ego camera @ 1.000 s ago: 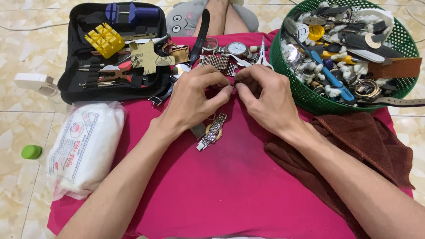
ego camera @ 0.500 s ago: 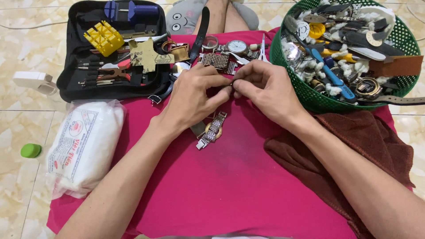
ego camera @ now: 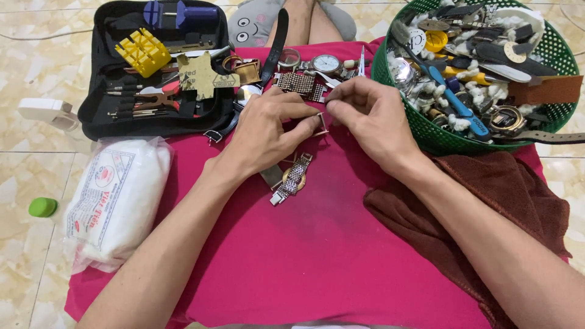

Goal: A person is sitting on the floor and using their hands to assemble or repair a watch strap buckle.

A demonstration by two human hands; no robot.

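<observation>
Just below the green basket (ego camera: 426, 137), over the pink cloth (ego camera: 317, 256), the left hand (ego camera: 268, 131) and right hand (ego camera: 372, 113) both pinch a small metal buckle (ego camera: 320, 123) between fingertips. It looks light, stiff and slippery, best held by its frame edges. A metal-band watch (ego camera: 292, 178) lies under the left hand.

Views: one only, a camera worn on the person's head.
Facing: steeply downward and forward, over the forearms to the lap.
Nearness: close; both hands sit in the upper middle of the frame, the left hand (ego camera: 268, 131) and the right hand (ego camera: 372, 116) almost meeting.
Top edge: a black tool case (ego camera: 158, 67) at left, a green basket (ego camera: 426, 131) at right.
Bottom edge: the pink cloth (ego camera: 317, 256) runs out of frame.
Left edge: tiled floor (ego camera: 30, 176).
Shared ground: none, there being no second view.
</observation>
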